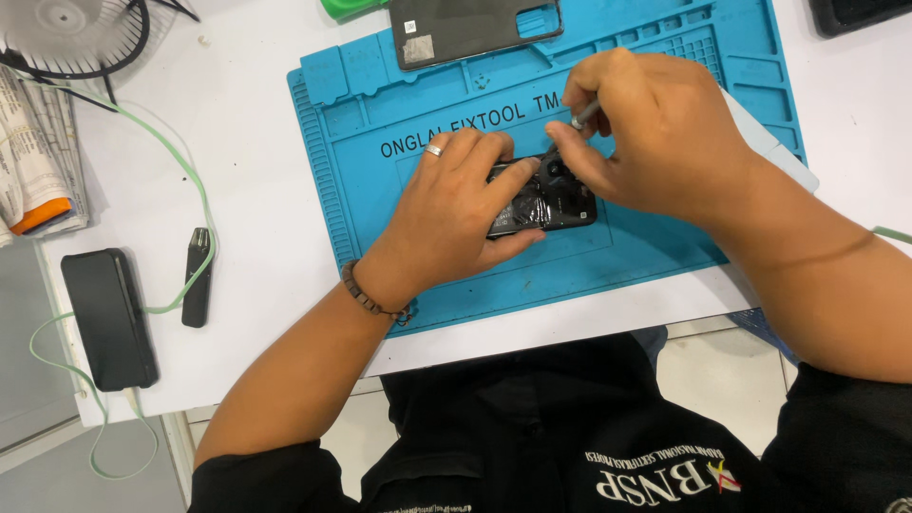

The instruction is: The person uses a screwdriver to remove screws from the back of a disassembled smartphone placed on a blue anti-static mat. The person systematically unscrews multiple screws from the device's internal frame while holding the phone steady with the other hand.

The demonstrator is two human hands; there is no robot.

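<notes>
An opened black phone lies on a blue repair mat. My left hand, with a ring and a bead bracelet, grips the phone and pins it to the mat. My right hand holds a thin metal tool whose tip points down into the phone's upper right part. Much of the phone is hidden under both hands.
A dark phone back cover lies at the mat's top edge beside a green object. Left on the white table: a black phone on a pale green cable, a slim black stick device, a small fan and papers.
</notes>
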